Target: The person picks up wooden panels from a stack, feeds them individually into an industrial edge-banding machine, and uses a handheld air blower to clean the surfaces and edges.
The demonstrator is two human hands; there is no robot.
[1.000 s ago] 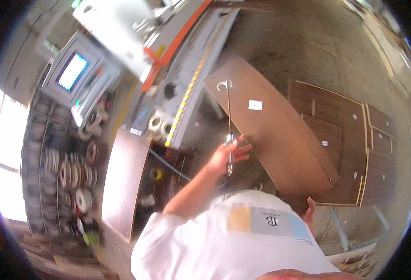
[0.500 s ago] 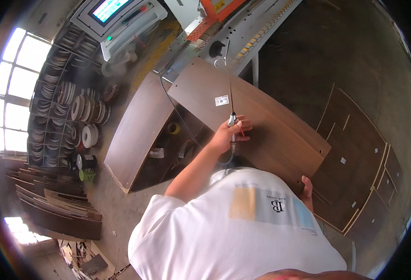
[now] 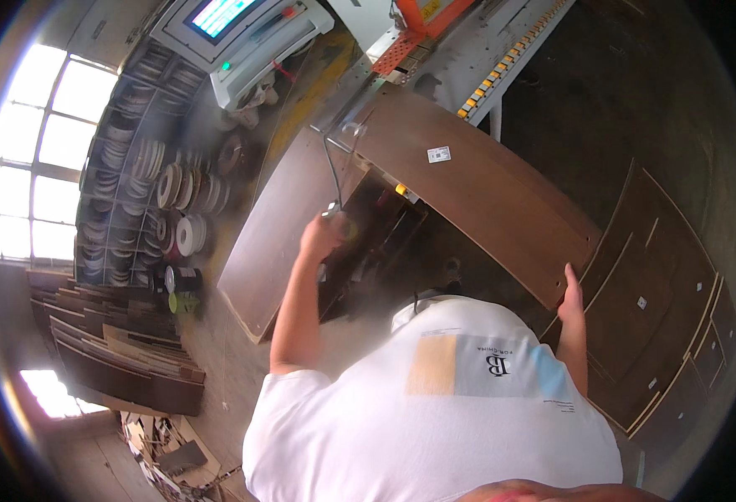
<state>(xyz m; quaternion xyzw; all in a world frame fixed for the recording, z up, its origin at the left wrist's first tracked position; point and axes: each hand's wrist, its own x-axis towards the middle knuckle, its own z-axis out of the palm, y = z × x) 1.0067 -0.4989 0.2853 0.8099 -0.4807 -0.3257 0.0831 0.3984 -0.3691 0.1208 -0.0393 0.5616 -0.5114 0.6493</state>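
My left hand [image 3: 321, 238] is closed around an air blow gun [image 3: 332, 209], over the gap between two brown panels. Blur hides its fingers and part of the gun. A dark hose or thin nozzle runs up from there. The large brown panel [image 3: 477, 188], with a white label [image 3: 438, 154], slants from the machine bed toward my right side. At its near right corner my right hand [image 3: 570, 297] grips the edge, thumb pointing up and the other fingers mostly hidden. Left of it lies another brown panel [image 3: 280, 226] on a dark open frame holding a few small items.
Ahead stands a machine with a grey bed [image 3: 493, 50], an orange guard [image 3: 414, 33] and a control screen [image 3: 222, 17]. Racks of edging rolls [image 3: 191, 234] and stacked boards [image 3: 125, 356] are at left. Labelled dark panels [image 3: 636, 309] lie at right.
My left hand has moved left with the air blow gun, off the large panel. That panel has shifted forward and right, and my right hand has moved up with its corner.
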